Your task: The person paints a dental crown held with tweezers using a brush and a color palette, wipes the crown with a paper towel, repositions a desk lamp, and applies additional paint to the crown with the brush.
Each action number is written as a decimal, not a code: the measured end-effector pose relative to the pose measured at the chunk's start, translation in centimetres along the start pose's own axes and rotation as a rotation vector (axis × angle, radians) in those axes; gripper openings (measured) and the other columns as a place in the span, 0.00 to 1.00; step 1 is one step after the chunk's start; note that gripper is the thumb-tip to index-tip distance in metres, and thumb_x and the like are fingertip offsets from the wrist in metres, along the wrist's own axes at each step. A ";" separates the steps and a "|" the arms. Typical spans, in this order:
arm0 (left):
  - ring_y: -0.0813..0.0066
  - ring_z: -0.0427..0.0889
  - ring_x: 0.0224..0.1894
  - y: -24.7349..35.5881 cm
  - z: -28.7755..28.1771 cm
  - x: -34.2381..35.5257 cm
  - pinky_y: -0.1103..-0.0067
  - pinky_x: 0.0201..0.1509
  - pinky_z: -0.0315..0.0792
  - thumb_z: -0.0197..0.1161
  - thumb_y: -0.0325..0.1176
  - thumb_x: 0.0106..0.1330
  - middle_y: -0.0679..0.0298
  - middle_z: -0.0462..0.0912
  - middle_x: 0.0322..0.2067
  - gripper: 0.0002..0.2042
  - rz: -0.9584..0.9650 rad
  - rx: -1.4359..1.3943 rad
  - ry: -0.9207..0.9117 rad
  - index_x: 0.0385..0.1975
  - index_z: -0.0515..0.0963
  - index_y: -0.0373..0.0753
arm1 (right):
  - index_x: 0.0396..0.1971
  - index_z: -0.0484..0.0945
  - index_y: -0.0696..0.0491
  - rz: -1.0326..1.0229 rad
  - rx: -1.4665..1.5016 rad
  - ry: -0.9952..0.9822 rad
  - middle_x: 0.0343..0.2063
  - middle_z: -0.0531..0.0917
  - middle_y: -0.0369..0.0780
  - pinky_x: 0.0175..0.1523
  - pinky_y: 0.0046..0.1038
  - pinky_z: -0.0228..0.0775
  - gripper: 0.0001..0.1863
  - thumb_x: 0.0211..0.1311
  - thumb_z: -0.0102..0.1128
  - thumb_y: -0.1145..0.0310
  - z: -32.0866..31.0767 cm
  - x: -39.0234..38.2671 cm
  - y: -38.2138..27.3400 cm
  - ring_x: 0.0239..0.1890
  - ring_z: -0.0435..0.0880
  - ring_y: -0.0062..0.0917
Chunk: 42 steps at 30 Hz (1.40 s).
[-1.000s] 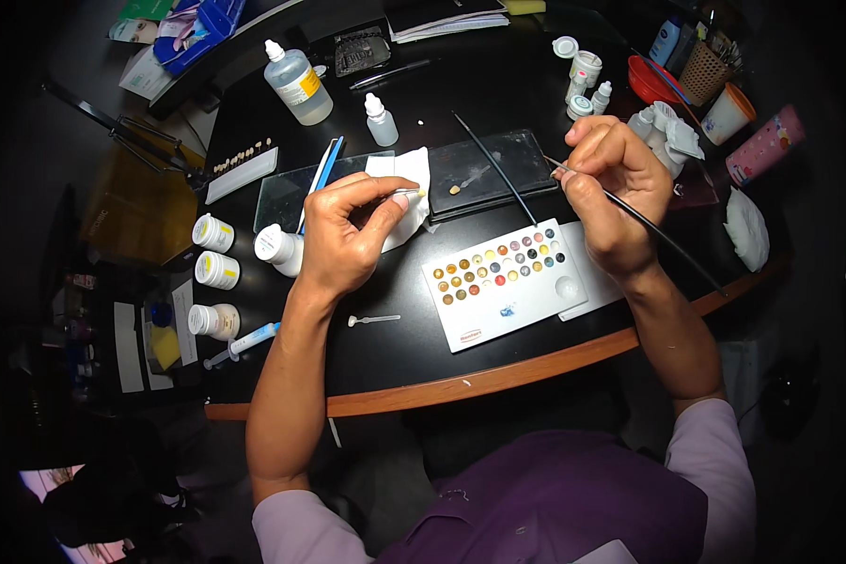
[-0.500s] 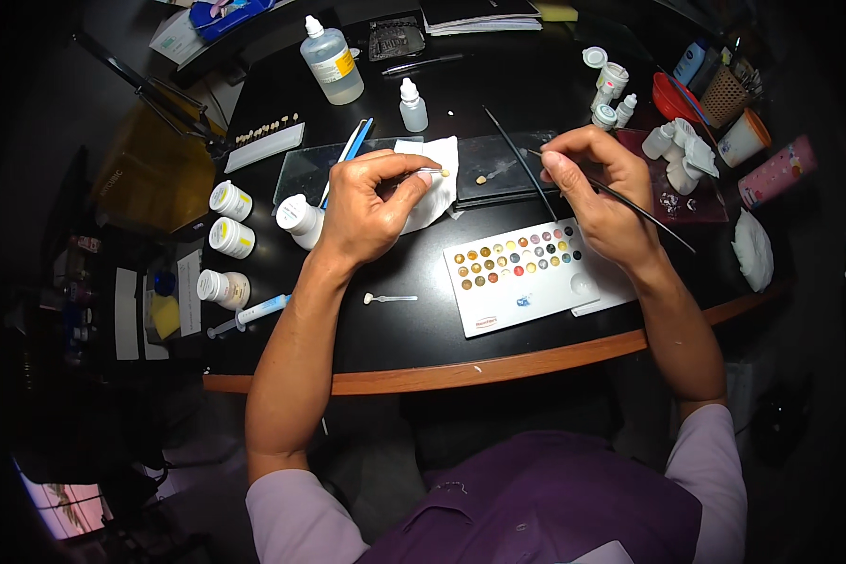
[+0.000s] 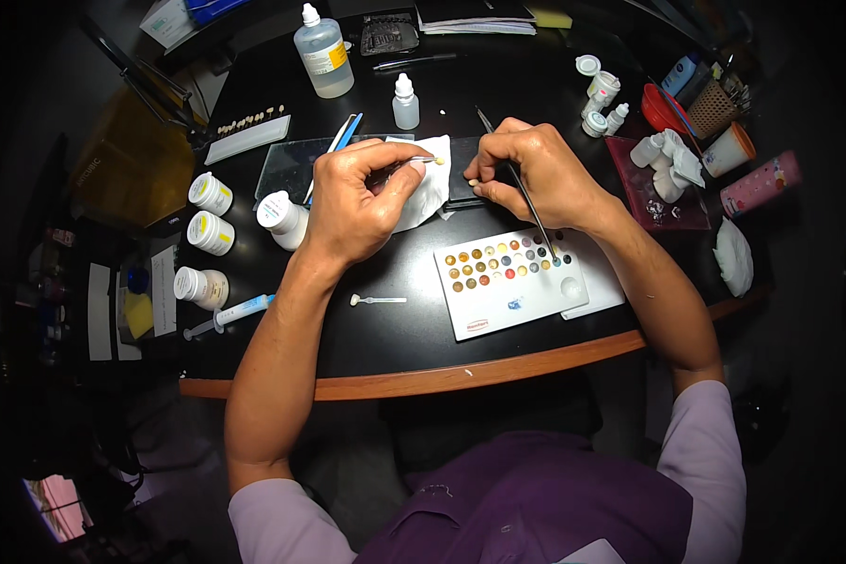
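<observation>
My left hand point(image 3: 355, 202) pinches a thin metal tool with a small pale yellow tooth-like piece point(image 3: 438, 161) at its tip, above white tissue point(image 3: 428, 199). My right hand point(image 3: 526, 174) is closed around a dark brush point(image 3: 542, 228), whose handle slants down over the palette; its fingertips hover at a small pale piece on the black slab point(image 3: 462, 199), contact unclear. Another brush point(image 3: 482, 118) is partly hidden behind that hand. The white palette point(image 3: 489, 310) with several rows of coloured dots lies below my hands.
Jars point(image 3: 211, 232), a syringe point(image 3: 244, 311) and a small spatula point(image 3: 385, 300) lie left and front. Bottles point(image 3: 325, 66) stand behind; a glass plate point(image 3: 278, 171) is at left. A red tray point(image 3: 634, 179), cups point(image 3: 728, 148) and a pink can point(image 3: 759, 183) occupy the right.
My right hand has moved left and down toward the black slab, and its brush now points more steeply toward me. My left hand has shifted slightly, still pinching the tool and piece.
</observation>
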<state>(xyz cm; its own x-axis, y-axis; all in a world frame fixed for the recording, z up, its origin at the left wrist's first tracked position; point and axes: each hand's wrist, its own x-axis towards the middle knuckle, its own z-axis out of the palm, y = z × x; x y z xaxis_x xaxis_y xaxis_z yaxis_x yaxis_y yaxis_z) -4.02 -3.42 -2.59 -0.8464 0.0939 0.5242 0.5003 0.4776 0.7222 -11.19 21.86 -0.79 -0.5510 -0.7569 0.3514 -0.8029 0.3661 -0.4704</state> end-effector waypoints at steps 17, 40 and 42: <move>0.86 0.67 0.25 6.0 -0.7 -2.6 0.83 0.29 0.57 0.66 0.25 0.69 0.70 0.74 0.23 0.10 0.176 -0.210 0.076 0.46 0.90 0.32 | 0.25 0.73 0.52 -0.005 0.846 0.420 0.33 0.90 0.48 0.38 0.25 0.87 0.21 0.52 0.81 0.85 -2.1 -13.3 -11.9 0.36 0.93 0.29; 0.92 0.63 0.25 13.0 9.6 -33.1 0.86 0.27 0.51 0.68 0.21 0.69 0.72 0.76 0.29 0.12 -0.959 -0.433 0.187 0.50 0.89 0.30 | 0.24 0.70 0.55 0.670 1.213 0.086 0.36 0.89 0.46 0.41 0.21 0.82 0.19 0.61 0.74 0.86 15.0 -26.2 -15.6 0.37 0.90 0.18; 0.92 0.65 0.25 12.9 9.7 -33.4 0.86 0.27 0.52 0.68 0.20 0.69 0.70 0.77 0.29 0.12 -0.942 -0.455 0.190 0.50 0.88 0.29 | 0.24 0.70 0.55 0.666 1.192 0.092 0.36 0.89 0.46 0.41 0.20 0.82 0.19 0.60 0.74 0.86 14.8 -25.7 -15.6 0.37 0.90 0.18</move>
<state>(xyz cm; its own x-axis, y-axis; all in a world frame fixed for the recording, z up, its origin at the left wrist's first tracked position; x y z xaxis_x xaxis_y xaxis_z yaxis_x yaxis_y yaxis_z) 28.89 8.11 -15.15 -0.9054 -0.2997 -0.3008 -0.2874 -0.0889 0.9537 18.88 27.61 -14.46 -0.8032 -0.5668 -0.1833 0.2724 -0.0757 -0.9592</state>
